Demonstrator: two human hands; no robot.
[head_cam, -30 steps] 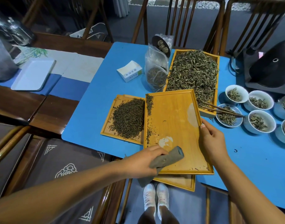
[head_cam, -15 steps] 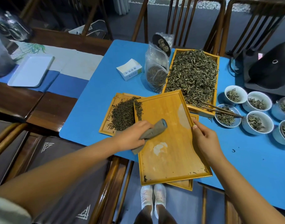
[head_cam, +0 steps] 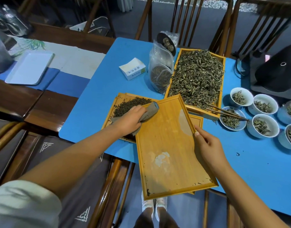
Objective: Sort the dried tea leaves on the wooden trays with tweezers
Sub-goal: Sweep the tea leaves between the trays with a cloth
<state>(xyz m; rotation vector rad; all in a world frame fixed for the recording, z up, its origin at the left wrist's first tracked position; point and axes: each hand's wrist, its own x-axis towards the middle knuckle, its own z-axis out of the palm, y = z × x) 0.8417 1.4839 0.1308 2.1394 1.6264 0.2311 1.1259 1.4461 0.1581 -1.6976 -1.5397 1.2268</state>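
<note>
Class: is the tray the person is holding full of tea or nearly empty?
Nearly empty: the held tray shows bare wood, with only a few crumbs along its near edge.

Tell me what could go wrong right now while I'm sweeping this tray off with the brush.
1. The nearly bare tray juts past the blue table edge, and only your right hand steadies its rim; a slip could drop it.
2. The brush in your left hand is at the tray's far corner, over the dark tea pile; a hard stroke might flick leaves onto the table.
3. Raising the tray's far end could bump the tweezers lying across the big tray and a cup.
</note>
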